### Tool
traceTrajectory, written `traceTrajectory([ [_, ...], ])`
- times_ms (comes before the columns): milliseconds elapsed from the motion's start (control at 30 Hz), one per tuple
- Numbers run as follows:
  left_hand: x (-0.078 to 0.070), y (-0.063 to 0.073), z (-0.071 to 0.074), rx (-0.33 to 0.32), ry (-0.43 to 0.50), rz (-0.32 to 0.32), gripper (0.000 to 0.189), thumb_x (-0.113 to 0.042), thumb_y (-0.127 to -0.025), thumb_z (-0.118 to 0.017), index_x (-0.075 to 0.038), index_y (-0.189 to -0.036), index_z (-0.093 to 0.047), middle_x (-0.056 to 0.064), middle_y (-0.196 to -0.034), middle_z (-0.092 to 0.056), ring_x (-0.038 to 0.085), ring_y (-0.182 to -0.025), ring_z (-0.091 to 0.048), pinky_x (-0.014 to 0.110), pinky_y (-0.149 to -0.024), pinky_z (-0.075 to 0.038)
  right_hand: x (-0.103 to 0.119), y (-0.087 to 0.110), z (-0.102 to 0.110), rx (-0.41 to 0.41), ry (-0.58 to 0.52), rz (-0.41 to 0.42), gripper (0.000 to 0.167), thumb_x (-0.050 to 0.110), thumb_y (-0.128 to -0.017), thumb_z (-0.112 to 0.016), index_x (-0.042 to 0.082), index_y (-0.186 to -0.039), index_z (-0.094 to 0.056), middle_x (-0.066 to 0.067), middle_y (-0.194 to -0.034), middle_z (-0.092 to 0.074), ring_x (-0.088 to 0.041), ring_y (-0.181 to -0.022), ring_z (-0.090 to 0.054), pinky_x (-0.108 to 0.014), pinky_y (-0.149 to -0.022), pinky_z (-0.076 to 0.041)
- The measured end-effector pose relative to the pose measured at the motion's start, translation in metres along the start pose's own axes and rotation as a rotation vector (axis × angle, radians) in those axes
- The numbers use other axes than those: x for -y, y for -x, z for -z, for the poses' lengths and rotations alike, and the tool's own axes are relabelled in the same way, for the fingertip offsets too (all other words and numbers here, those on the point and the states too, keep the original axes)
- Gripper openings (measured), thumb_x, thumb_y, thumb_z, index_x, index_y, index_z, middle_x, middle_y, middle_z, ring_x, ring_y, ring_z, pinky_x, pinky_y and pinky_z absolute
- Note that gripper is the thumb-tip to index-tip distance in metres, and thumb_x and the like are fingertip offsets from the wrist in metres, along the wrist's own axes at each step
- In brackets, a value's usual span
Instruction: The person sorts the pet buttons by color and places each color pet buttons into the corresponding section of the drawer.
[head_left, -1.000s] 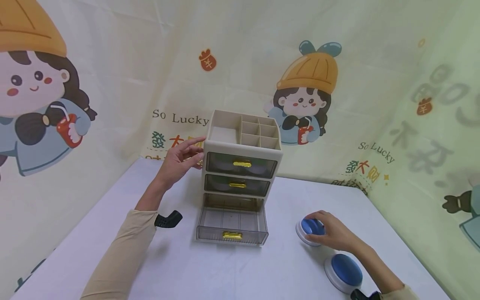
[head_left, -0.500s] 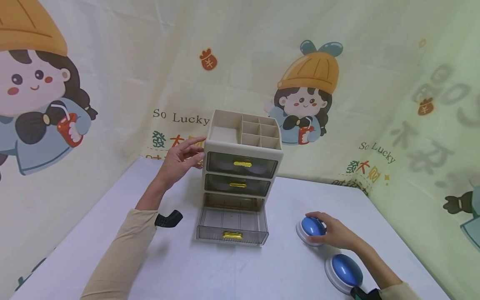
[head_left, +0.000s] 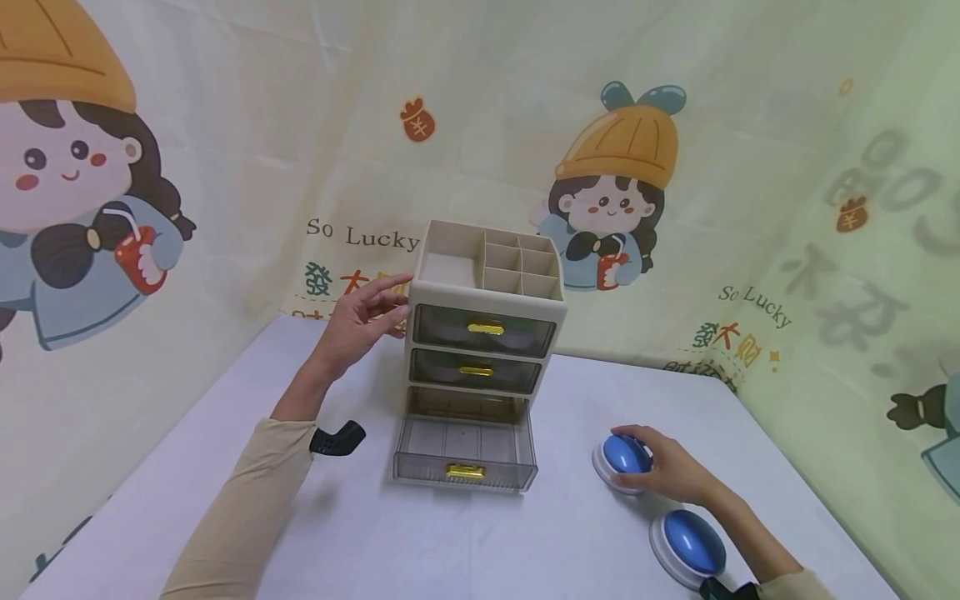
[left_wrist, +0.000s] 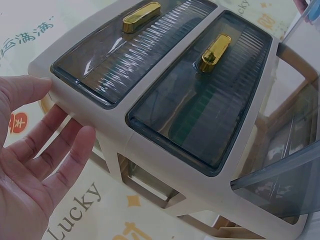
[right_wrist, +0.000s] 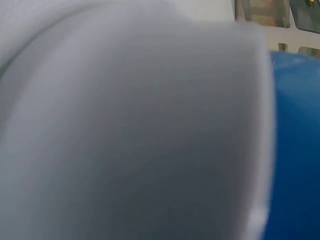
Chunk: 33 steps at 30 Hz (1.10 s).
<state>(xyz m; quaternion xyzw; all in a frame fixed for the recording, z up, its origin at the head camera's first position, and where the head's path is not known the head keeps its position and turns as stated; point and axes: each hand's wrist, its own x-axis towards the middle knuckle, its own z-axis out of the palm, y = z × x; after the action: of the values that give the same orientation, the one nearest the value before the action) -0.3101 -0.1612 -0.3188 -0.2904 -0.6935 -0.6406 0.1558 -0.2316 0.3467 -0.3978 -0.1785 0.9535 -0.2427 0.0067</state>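
A cream desktop drawer organizer (head_left: 487, 293) stands at mid-table, its bottom drawer (head_left: 465, 442) pulled out and its two upper drawers closed. My left hand (head_left: 356, 321) touches the organizer's left side with loosely extended fingers; in the left wrist view the thumb (left_wrist: 30, 90) lies at its front corner. On the right, my right hand (head_left: 671, 467) holds a round blue-domed push button (head_left: 626, 454) with a white base, thumb and fingers at opposite sides. A second, larger blue-domed button (head_left: 693, 542) sits nearer, beside the right wrist. Right fingers are hidden in the right wrist view.
Blurred white casing (right_wrist: 150, 125) and a blue dome (right_wrist: 297, 145) fill most of the right wrist view. A white table (head_left: 525, 550) carries everything, with a cartoon-printed curtain (head_left: 480, 158) behind. The open drawer juts towards me.
My right hand has shifted slightly on the smaller button, showing more of its blue dome. The left hand, organizer and open drawer have stayed in place.
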Motion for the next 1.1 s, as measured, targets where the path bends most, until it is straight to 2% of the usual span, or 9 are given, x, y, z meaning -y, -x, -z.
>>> traceTrajectory([
  [100, 0.000, 0.000, 0.000, 0.001, -0.003, -0.005, 0.047, -0.005, -0.099, -0.066, -0.011, -0.145, -0.058, 0.015, -0.114, -0.068, 0.017, -0.098, -0.069, 0.028, -0.074, -0.062, 0.001, 0.001, 0.001, -0.002, 0.000, 0.010, 0.076, 0.041, -0.079, -0.088, 0.006, -0.139, -0.058, -0.016, -0.137, -0.062, -0.041, -0.124, -0.057, -0.059, -0.094, -0.054],
  [267, 0.000, -0.001, -0.001, 0.002, -0.013, -0.005, 0.047, -0.006, -0.099, -0.066, -0.012, -0.145, -0.058, 0.016, -0.114, -0.068, 0.016, -0.098, -0.069, 0.029, -0.075, -0.063, 0.010, 0.005, 0.004, -0.020, -0.015, 0.058, 0.075, 0.043, -0.079, -0.088, 0.008, -0.139, -0.059, -0.009, -0.134, -0.064, -0.027, -0.116, -0.060, -0.036, -0.085, -0.056],
  [367, 0.001, -0.002, 0.000, 0.002, -0.014, -0.005, 0.047, -0.007, -0.099, -0.066, -0.013, -0.145, -0.058, 0.017, -0.117, -0.068, 0.017, -0.099, -0.069, 0.030, -0.075, -0.063, 0.018, 0.007, 0.007, -0.028, -0.033, 0.091, 0.073, 0.042, -0.081, -0.087, 0.010, -0.139, -0.058, -0.005, -0.132, -0.065, -0.019, -0.112, -0.060, -0.028, -0.083, -0.056],
  [600, 0.002, -0.002, 0.000, 0.003, -0.014, -0.016, 0.047, -0.007, -0.099, -0.067, -0.013, -0.145, -0.058, 0.016, -0.117, -0.068, 0.018, -0.099, -0.069, 0.030, -0.075, -0.063, 0.036, 0.011, 0.008, -0.016, -0.082, 0.088, 0.074, 0.041, -0.081, -0.087, 0.011, -0.141, -0.057, -0.003, -0.132, -0.065, -0.020, -0.111, -0.060, -0.029, -0.085, -0.057],
  [833, 0.002, -0.001, 0.000, 0.000, -0.018, -0.012, 0.047, -0.007, -0.099, -0.067, -0.013, -0.145, -0.058, 0.015, -0.116, -0.068, 0.018, -0.099, -0.069, 0.029, -0.075, -0.063, 0.043, 0.012, 0.005, -0.025, -0.080, 0.148, 0.069, 0.041, -0.081, -0.087, 0.018, -0.139, -0.059, -0.002, -0.132, -0.066, -0.015, -0.110, -0.060, -0.028, -0.085, -0.057],
  [1100, 0.000, 0.000, 0.000, -0.001, -0.019, 0.000, 0.047, -0.008, -0.099, -0.066, -0.014, -0.145, -0.058, 0.016, -0.119, -0.068, 0.018, -0.101, -0.069, 0.029, -0.076, -0.062, 0.052, 0.014, 0.004, -0.016, -0.085, 0.157, 0.069, 0.042, -0.081, -0.087, 0.024, -0.140, -0.057, 0.003, -0.135, -0.063, -0.012, -0.112, -0.060, -0.028, -0.088, -0.057],
])
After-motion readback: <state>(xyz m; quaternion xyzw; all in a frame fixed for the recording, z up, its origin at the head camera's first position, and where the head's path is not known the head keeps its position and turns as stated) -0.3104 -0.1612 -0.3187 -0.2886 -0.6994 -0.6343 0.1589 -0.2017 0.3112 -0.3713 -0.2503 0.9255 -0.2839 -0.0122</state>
